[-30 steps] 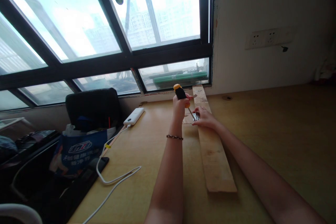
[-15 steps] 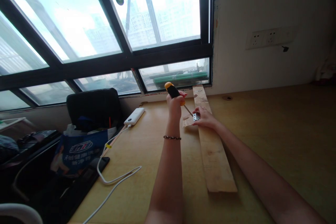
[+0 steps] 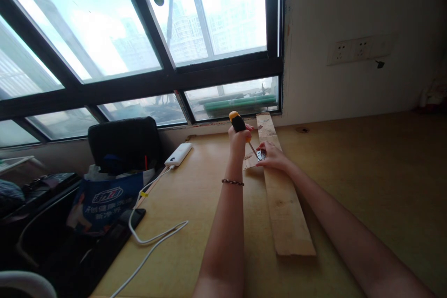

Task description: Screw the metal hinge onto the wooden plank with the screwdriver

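My left hand (image 3: 239, 139) is closed around the yellow-and-black handle of a screwdriver (image 3: 238, 122). The screwdriver leans, its shaft running down to the right with the tip at a small silver metal plate (image 3: 260, 154) that has dark holes. Fingers of my right hand (image 3: 275, 156) grip this plate at its right side and press it against the wood. Under that hand lies a long wooden board (image 3: 288, 214), and a shorter wood piece (image 3: 249, 162) sticks out to its left beneath the plate. The exact contact of the tip is too small to make out.
On the wooden table (image 3: 209, 195) a white power bank (image 3: 179, 154) lies left, with a white cable (image 3: 153, 242) trailing from it. Beyond the left edge are a black chair (image 3: 124, 142) and a blue bag (image 3: 108, 202). A window (image 3: 220, 14) rises behind.
My left hand and the screwdriver handle have shifted a little to the right, so the shaft stands steeper. My right hand, the plate and the board stay in place.
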A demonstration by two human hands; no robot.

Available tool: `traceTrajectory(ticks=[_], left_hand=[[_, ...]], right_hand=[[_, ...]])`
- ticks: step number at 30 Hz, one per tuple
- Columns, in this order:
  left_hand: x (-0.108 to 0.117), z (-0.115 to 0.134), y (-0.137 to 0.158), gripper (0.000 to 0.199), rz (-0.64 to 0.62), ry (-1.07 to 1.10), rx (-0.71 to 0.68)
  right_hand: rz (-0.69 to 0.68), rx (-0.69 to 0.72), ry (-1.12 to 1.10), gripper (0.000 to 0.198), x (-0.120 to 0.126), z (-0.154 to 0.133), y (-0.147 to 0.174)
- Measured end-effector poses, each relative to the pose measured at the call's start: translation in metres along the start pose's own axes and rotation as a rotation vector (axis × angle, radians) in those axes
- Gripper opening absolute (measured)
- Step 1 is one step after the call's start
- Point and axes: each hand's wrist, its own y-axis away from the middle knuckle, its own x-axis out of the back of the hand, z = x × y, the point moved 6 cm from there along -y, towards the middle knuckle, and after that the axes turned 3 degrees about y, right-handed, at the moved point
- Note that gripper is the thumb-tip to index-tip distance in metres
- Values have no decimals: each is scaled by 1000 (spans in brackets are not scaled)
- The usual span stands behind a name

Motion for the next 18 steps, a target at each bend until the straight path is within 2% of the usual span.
traceTrajectory(ticks=[8, 10, 13, 16, 18], left_hand=[[4, 0, -1, 9, -3, 11, -7], [6, -1, -1, 10, 37, 16, 8], [19, -6, 1, 14, 250, 61, 74], [45, -16, 5, 14, 543, 208, 236], [66, -23, 7, 12, 688, 282, 358]], right_hand=[[-2, -2, -30, 66, -1, 3, 0], [-8, 4, -55, 67, -1, 3, 1], [-11, 3, -85, 69, -2, 4, 0], [-14, -26, -85, 69, -2, 6, 0], [-17, -43, -79, 69, -2, 7, 0]])
